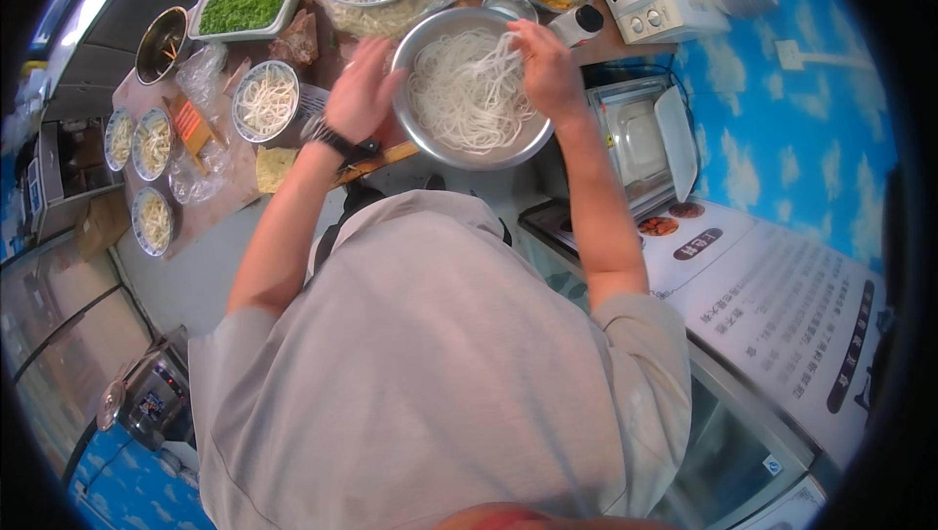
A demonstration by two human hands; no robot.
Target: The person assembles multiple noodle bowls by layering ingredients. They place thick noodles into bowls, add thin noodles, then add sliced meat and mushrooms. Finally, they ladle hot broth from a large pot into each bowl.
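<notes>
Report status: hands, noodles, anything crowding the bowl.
Left hand open near left rim of metal bowl, contact unclear. Right hand at noodles, grip unclear. Noodles inside bowl. Black-topped white container close beside right hand.

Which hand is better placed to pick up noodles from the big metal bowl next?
Probably the right hand: it appears to touch the noodles, toward the right side of the metal bowl. The left hand, blurred, is by the left rim, apart from the noodles.
</notes>
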